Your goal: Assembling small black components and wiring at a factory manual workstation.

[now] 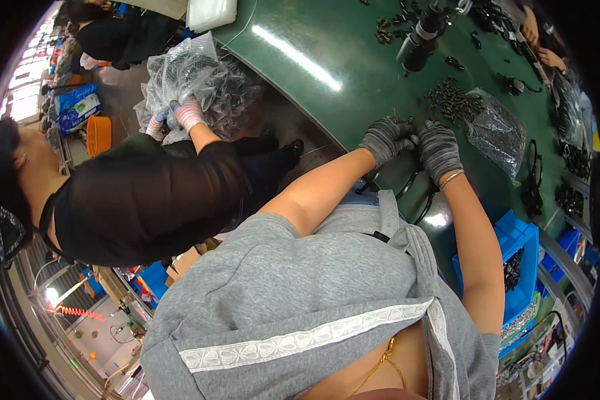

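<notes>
My left hand (385, 141), in a grey striped knit glove, is closed at the table's near edge with its fingertips pressed together. Close beside it, my right hand (440, 151) wears a matching glove, its fingers bent inward and the thumb toward the left hand. The fingertips nearly meet around a small dark piece (411, 121); most of what they hold is hidden. Just beyond the right hand lies a pile of small dark metal parts (452, 99). A clear plastic bag (499, 133) with dark contents lies right of it. Black cable (425, 208) loops below my hands.
A black tool (420, 47) hangs over the green table (293, 40). Blue bins (525, 267) with black parts stand at the right. On the left, a co-worker in black (153, 200) handles bubble wrap (193, 73). Another person's hands (547, 57) work at the far right.
</notes>
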`<state>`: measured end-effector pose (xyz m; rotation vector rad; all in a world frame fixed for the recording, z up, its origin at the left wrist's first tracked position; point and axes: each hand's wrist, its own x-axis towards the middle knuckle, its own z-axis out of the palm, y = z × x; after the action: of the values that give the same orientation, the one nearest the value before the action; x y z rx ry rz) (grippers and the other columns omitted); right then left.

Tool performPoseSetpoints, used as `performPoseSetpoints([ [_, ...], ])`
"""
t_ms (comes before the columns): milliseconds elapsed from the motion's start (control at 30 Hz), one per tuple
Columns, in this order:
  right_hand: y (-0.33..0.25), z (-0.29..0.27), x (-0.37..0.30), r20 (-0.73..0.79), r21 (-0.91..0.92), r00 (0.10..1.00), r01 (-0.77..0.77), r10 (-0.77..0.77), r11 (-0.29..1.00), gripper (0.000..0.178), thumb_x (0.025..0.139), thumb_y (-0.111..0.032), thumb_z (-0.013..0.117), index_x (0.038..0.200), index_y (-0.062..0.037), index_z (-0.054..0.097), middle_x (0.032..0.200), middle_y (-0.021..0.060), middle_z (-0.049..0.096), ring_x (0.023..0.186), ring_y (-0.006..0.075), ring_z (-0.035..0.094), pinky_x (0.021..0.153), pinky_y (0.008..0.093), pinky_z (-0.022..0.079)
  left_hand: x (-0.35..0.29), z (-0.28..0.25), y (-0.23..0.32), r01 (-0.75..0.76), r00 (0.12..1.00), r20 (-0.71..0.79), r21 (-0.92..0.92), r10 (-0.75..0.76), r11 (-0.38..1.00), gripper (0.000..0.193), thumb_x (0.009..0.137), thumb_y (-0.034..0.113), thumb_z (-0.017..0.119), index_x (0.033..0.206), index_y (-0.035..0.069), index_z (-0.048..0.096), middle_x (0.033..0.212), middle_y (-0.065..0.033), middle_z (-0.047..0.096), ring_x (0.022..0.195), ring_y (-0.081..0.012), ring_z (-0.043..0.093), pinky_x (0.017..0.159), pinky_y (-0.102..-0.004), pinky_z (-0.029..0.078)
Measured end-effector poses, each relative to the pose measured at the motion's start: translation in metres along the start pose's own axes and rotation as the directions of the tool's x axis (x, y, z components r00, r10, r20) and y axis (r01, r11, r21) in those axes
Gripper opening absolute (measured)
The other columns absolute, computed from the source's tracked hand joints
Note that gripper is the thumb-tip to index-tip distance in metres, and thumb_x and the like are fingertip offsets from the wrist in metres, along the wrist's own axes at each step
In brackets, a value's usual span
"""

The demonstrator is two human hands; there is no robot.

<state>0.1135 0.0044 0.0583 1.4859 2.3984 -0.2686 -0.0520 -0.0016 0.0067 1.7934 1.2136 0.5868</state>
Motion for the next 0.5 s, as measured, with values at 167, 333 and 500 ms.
performPoseSetpoints([
  [167, 0.007, 0.005, 0.0, -0.093, 0.114, 0.992, 0.096, -0.086, 0.989, 0.021, 0.089, -0.023, 0.059, 0.106, -0.0119, 0.066, 0.106, 0.0123, 0.064, 0.103, 0.0304, 0.06, 0.086, 0.0424, 0.048, -0.001, 0.002, -0.006, -0.037, 0.999, -0.022, 0.02, 0.038, 0.999, 0.034, 0.078, 0.026, 0.074, 0.108, 0.013, 0.069, 0.096, -0.0159, 0.067, 0.088, -0.0358, 0.063, 0.082, -0.042, 0.05],
  [333, 0.017, 0.007, 0.002, -0.198, 0.029, 0.958, 0.216, -0.206, 0.976, 0.022, 0.089, -0.022, 0.059, 0.107, -0.0126, 0.066, 0.105, 0.0121, 0.064, 0.101, 0.0298, 0.061, 0.086, 0.0415, 0.048, 0.0, 0.004, -0.012, 0.028, 0.998, 0.048, -0.047, -0.026, 0.999, 0.033, 0.076, 0.026, 0.075, 0.107, 0.013, 0.07, 0.097, -0.0149, 0.068, 0.089, -0.0341, 0.064, 0.081, -0.0412, 0.051],
  [500, 0.01, 0.0, 0.003, -0.085, 0.06, 0.983, 0.169, -0.164, 0.984, 0.024, 0.089, -0.023, 0.059, 0.109, -0.0126, 0.066, 0.105, 0.0121, 0.064, 0.1, 0.0292, 0.061, 0.087, 0.0405, 0.049, 0.001, 0.001, -0.004, 0.072, 0.995, 0.069, -0.005, -0.072, 0.997, 0.036, 0.077, 0.029, 0.074, 0.108, 0.011, 0.07, 0.098, -0.0156, 0.067, 0.09, -0.0338, 0.065, 0.082, -0.0401, 0.051],
])
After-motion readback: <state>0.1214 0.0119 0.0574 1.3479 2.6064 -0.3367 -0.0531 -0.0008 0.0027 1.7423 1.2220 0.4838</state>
